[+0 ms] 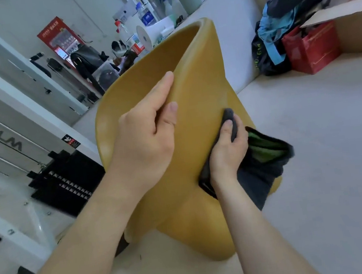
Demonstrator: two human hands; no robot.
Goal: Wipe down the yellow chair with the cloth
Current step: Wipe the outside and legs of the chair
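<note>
Right now the yellow chair (191,84) stands on the floor (314,142) just ahead, its back rising away from me. My left hand (143,139) grips the back's edge; my right hand (228,153), lower, clutches the cloth (259,179) against its outer face.

Smooth, glossy yellow chair (197,93) of one moulded mustard shell, standing on the pale floor (314,142), back curving up to a rounded top rim, gripped at its near side edge. Bunched dark grey cloth (257,179) with a green inner face, pressed against the shell's outer right side, low down, loose end hanging.
</note>
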